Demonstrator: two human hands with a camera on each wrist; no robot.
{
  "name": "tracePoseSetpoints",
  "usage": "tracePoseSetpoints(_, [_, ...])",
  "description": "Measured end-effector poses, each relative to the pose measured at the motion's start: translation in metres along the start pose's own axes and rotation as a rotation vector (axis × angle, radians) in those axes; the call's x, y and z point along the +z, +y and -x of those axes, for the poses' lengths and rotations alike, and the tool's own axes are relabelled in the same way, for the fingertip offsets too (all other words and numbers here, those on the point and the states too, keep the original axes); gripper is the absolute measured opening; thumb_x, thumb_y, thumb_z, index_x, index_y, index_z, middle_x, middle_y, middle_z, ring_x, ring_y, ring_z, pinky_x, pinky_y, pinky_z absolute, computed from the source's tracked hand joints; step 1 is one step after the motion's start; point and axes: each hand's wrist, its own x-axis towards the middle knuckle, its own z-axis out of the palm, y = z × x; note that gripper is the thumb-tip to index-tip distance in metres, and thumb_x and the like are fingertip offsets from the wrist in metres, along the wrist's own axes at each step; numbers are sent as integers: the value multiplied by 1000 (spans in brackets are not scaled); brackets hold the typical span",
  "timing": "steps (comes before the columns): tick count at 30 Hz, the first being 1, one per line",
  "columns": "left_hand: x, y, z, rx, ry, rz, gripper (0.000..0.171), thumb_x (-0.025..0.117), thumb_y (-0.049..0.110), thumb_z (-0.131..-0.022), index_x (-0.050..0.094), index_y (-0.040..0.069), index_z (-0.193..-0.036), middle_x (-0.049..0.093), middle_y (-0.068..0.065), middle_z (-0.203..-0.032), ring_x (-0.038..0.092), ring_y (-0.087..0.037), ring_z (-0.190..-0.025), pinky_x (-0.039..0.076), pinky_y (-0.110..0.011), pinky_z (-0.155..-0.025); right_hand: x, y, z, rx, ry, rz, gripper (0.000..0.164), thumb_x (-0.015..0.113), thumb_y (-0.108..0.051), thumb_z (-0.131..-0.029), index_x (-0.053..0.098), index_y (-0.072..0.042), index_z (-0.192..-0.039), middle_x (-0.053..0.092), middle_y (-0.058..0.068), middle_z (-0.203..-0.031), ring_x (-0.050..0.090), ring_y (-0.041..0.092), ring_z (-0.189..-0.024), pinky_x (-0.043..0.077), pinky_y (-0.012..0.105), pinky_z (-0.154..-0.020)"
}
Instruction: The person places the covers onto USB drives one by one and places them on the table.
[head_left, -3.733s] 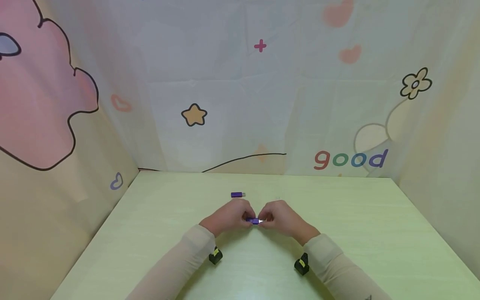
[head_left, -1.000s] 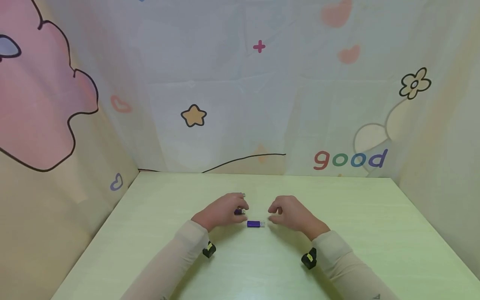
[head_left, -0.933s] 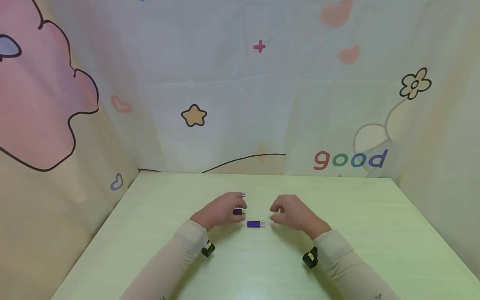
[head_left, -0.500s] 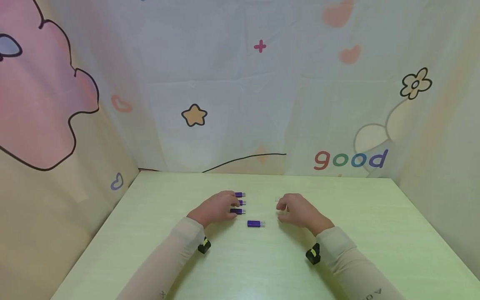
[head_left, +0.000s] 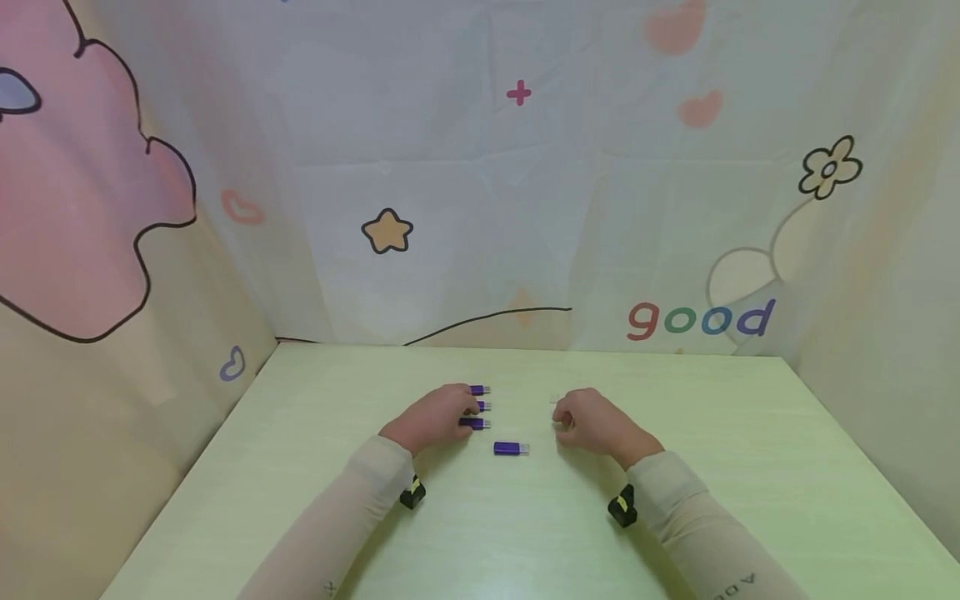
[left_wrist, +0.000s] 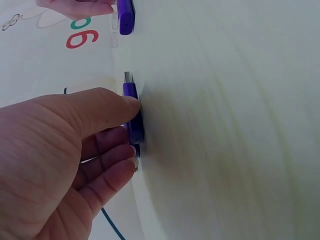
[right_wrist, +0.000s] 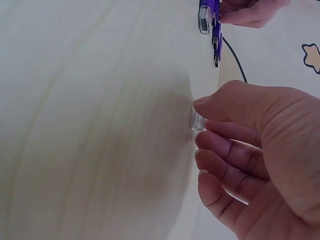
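My left hand [head_left: 431,418] pinches the nearest of three purple USB sticks [left_wrist: 134,127] at the left; its bare metal plug points right. Behind it, partly covered by the fingers, lie a middle USB stick [head_left: 485,407] and a far USB stick [head_left: 478,390]. My right hand [head_left: 597,425] has thumb and fingers around a small clear cap [right_wrist: 198,120] on the table. Another clear cap [head_left: 555,399] shows faintly beyond it. Between the hands and closer to me lies a purple USB stick with a clear cap over its plug [head_left: 512,448].
The pale table [head_left: 517,533] bears all these things. A printed cloth [head_left: 480,233] rises behind it and along both sides. A small black and yellow device [head_left: 412,493] sits at the left wrist, and a like device [head_left: 622,507] at the right.
The capped USB stick, earlier between both hands, now lies on the table. My hands have moved apart, the left to the nearest bare stick, the right to a clear cap; their fingers have drawn together.
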Motion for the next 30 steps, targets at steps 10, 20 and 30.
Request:
tracePoseSetpoints(10, [1,-2,-3,-15,-15,9,5,70,18,-83,67,15,-85,57,4,-82,47,-10,-75,42,-25,-72,-2,-3,-3,-26,-33,35,29,67,-4,-76,47,-13,-57,29,-7,-57,32,9,-60,27,24,-56])
tracePoseSetpoints(20, [1,-4,-5,-4,-30,11,8,70,20,-83,65,18,-78,54,6,-76,46,-9,-71,41,-23,-66,-6,-4,-1,-35,-54,41,19,69,-7,-78,60,-14,-63,45,-8,-60,40,10,-62,33,25,-57])
tracePoseSetpoints(30, [1,-4,-7,17,-41,31,10,71,17,-83,66,18,-74,55,7,-71,46,-8,-66,41,-22,-62,-4,-2,-3,-14,-85,44,24,66,-6,-78,56,-16,-58,35,-9,-56,35,8,-58,29,23,-53])
